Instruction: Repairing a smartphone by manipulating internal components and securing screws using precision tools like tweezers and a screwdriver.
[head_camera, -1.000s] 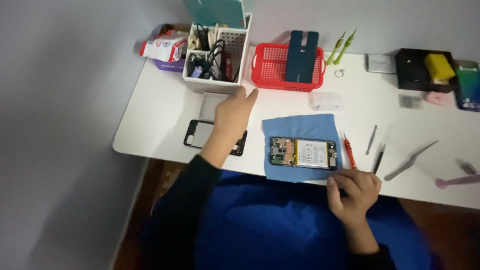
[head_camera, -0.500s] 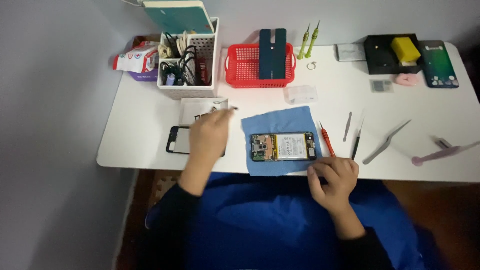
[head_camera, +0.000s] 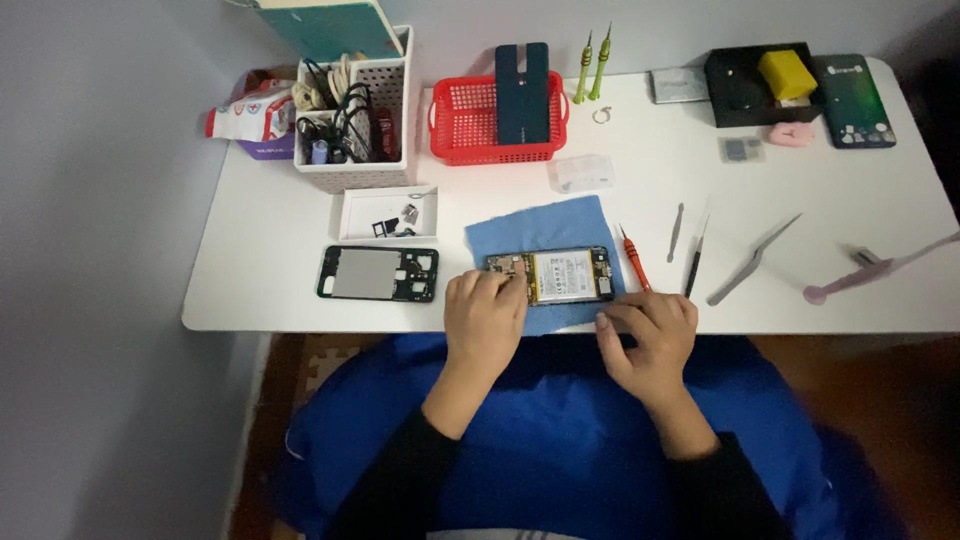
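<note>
Blue cloth (head_camera: 545, 228): the opened phone (head_camera: 552, 275) lies on it at the near table edge, between my two hands.
Left fingers (head_camera: 497, 287): curled loosely, tips resting on the phone's left end; they press, nothing is gripped.
Right fingers (head_camera: 632, 312): bent, tips down on the table edge just near and right of the phone; whether they touch it I cannot tell.
Left hand (head_camera: 484, 320): the nearer one, already on the phone.
Right hand (head_camera: 648, 335): just off the phone's right end.
Axis: the phone's long side runs left to right, parallel to the table edge.
Left of the phone: back frame (head_camera: 379, 273), with a white tray (head_camera: 388, 213) beyond it.
Right: red screwdriver (head_camera: 636, 259), then tweezers (head_camera: 752, 260).
Far: red basket (head_camera: 494, 122).
</note>
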